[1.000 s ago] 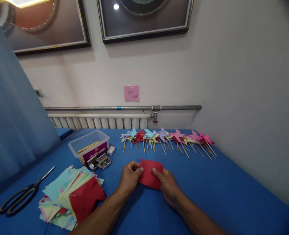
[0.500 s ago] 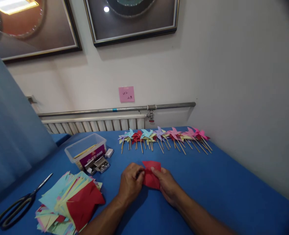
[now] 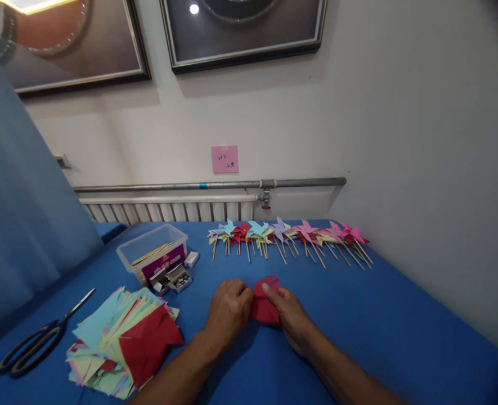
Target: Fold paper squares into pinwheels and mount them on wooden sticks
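Note:
A piece of red paper (image 3: 265, 309) with cut slits is held between my two hands over the blue table. My left hand (image 3: 230, 308) has its fingers closed at the paper's left edge, thumb and forefinger pinched on it. My right hand (image 3: 290, 315) grips the right side, its thumb lying on top and the other fingers behind the sheet. To the left of my hands lies a fanned pile of cut coloured paper (image 3: 105, 323), with a red sheet (image 3: 149, 346) on top.
Scissors (image 3: 48, 340) lie at the left. Behind the pile stand a clear plastic box (image 3: 139, 247) with sticks, an opened small box of metal pins (image 3: 180, 279) and a small white box (image 3: 192, 259). Several finished pinwheels (image 3: 305, 232) line the blue table's (image 3: 384, 337) back.
The red paper's left side has been drawn in toward my left fingers, so the sheet looks narrower. The whole view has shifted slightly.

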A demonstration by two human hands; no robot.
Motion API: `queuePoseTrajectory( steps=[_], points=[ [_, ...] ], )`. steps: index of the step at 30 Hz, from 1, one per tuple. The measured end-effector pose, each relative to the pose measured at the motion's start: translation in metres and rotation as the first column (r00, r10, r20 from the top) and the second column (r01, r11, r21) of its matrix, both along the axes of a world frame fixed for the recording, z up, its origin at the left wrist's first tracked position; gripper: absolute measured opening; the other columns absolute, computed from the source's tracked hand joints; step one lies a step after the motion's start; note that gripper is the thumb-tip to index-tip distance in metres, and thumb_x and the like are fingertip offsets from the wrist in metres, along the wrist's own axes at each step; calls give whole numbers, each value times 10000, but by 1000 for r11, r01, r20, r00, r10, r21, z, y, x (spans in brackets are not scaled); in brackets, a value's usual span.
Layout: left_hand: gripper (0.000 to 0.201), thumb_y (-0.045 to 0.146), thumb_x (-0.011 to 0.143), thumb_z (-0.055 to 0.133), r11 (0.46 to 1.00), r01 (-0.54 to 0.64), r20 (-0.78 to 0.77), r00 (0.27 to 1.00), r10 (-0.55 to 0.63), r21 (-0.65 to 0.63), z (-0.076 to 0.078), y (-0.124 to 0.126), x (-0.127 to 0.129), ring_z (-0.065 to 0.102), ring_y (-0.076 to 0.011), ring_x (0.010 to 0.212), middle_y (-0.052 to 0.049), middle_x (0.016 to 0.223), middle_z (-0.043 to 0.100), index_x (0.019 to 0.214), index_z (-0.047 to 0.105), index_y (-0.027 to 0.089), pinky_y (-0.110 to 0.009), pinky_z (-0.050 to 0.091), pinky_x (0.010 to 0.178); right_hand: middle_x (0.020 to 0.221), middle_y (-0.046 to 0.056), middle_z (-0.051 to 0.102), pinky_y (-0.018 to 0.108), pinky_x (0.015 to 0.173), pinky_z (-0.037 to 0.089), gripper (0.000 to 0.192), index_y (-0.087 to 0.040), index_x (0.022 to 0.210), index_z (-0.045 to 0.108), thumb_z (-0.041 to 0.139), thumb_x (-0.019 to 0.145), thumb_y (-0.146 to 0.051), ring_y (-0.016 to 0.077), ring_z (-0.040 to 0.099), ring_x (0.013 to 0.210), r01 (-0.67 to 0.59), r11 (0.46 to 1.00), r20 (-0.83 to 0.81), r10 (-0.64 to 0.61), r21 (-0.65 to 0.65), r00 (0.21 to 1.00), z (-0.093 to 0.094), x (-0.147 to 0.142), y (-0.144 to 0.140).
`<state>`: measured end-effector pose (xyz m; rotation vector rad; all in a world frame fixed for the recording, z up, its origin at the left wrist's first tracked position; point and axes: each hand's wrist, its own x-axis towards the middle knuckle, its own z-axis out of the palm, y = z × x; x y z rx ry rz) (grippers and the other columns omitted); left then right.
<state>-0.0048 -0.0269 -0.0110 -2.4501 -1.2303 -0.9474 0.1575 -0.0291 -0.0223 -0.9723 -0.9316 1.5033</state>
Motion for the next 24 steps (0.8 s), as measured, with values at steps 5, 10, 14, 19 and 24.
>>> queuePoseTrajectory(
  steps=[5,10,14,19,24],
  points=[
    [256,216,960,479,1000,21,-28,999,-22,-10,2,-2,0,529,-174,738,-70,814,644,811,686,191,-323,365,701,682,9,715,298,639,501,370,-171,803,685,861,616,-437,179,643,616,26,999,19,-26,-19,999,-3,0,1],
    [135,256,893,574,972,92,149,987,-60,-216,7,-7,2,567,-195,817,-70,860,660,868,686,185,-328,385,762,755,18,749,322,695,529,388,-178,857,716,882,560,-364,206,682,691,106,994,68,-107,19,992,-9,0,5],
    [144,276,830,608,825,204,538,832,137,-527,6,0,6,560,-163,722,-41,789,655,884,686,167,-281,388,671,804,36,770,373,741,539,415,-200,883,725,874,561,-416,247,703,734,131,990,76,-135,59,988,-14,1,9],
    [258,391,690,708,548,504,734,570,369,-667,0,10,8,439,-99,526,24,580,560,705,641,142,-237,326,532,801,47,773,386,721,528,431,-190,899,730,855,591,-465,248,693,703,72,993,126,-84,97,988,-21,1,11],
    [282,411,663,720,560,508,748,548,376,-654,0,10,7,373,-79,482,52,507,498,641,609,153,-225,261,484,799,43,769,356,702,518,401,-184,928,738,830,647,-455,238,684,717,10,992,173,-32,123,984,-16,2,6]
  ],
)
